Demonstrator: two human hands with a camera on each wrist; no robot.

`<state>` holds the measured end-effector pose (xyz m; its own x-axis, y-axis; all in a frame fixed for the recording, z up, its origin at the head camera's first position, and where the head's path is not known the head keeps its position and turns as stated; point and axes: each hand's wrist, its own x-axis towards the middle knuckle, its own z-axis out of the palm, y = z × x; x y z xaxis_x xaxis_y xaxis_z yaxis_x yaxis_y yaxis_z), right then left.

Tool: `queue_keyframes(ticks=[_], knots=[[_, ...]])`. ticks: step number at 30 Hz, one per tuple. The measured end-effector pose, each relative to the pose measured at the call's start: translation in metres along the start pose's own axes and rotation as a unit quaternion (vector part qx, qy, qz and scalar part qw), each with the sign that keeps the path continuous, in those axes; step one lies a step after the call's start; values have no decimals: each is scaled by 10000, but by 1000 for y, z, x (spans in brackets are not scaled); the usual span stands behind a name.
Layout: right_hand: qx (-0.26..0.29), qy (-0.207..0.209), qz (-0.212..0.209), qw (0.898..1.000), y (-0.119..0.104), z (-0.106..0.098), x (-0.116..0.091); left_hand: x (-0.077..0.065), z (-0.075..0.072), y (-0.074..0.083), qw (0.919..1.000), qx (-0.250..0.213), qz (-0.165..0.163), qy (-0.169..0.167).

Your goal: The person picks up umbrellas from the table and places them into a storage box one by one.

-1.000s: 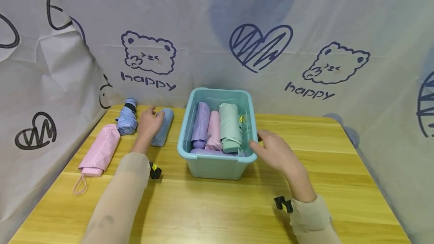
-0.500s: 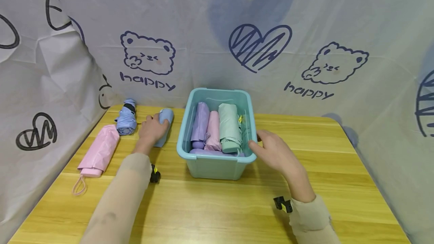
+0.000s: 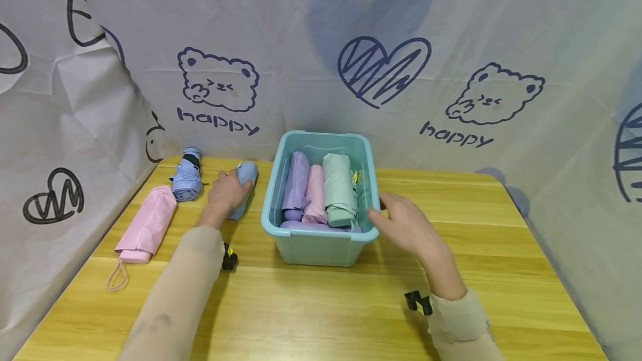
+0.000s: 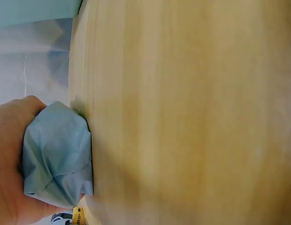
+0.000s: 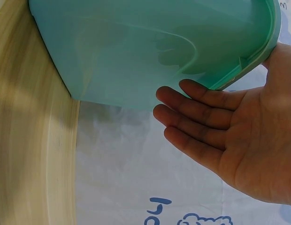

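My left hand (image 3: 228, 191) curls over a light blue folded umbrella (image 3: 247, 170) lying left of the teal bin (image 3: 321, 250). In the left wrist view, fingers and thumb wrap around the umbrella's gathered cloth (image 4: 58, 154), which rests against the table. My right hand (image 3: 408, 224) is at the bin's right side. Its thumb meets the rim, while the other fingers (image 5: 197, 124) extend nearly straight along the outer wall. Inside the bin are a purple umbrella (image 3: 296, 183), a pink one (image 3: 315, 194), a mint green one (image 3: 338, 183), and another purple item lying crosswise.
At the table's left lie a blue umbrella with a dark band (image 3: 187, 180) and a pink umbrella (image 3: 147, 219) with a wrist loop. A printed cloth (image 3: 311, 71) hangs behind the wooden table (image 3: 301, 311) and along its left side.
My left hand has moved right and lowered from above the light blue umbrella, and its fingers have closed around it. The right hand has stayed at the bin.
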<state>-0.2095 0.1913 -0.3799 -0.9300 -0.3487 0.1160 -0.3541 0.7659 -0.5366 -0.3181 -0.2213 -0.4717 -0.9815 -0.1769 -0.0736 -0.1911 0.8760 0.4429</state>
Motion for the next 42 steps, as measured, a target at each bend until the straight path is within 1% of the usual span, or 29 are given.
queue_keyframes(ticks=[7, 10, 17, 22, 28, 33, 42], knots=[[-10, -6, 39, 10000, 0, 1, 0, -5, -3, -1, 9997, -245, -27, 42], [-10, 0, 46, 10000, 0, 1, 0, -7, -5, -2, 9994, -332, -5, 110], [20, 16, 37, 10000, 0, 1, 0, -13, -8, 1, 9972, -511, 232, 486], [0, 11, 34, 10000, 0, 1, 1, -21, -15, 6, 9942, -669, 369, 756], [-21, 7, 17, 10000, 1, 1, 0, -32, -26, 16, 9901, -820, 449, 1046], [-28, -19, 65, 10000, 0, 2, 1, -42, -38, 28, 9863, -955, 517, 1245], [-10, -46, 62, 10000, 0, 1, 0, -61, -59, 54, 9779, -1319, 754, 1434]])
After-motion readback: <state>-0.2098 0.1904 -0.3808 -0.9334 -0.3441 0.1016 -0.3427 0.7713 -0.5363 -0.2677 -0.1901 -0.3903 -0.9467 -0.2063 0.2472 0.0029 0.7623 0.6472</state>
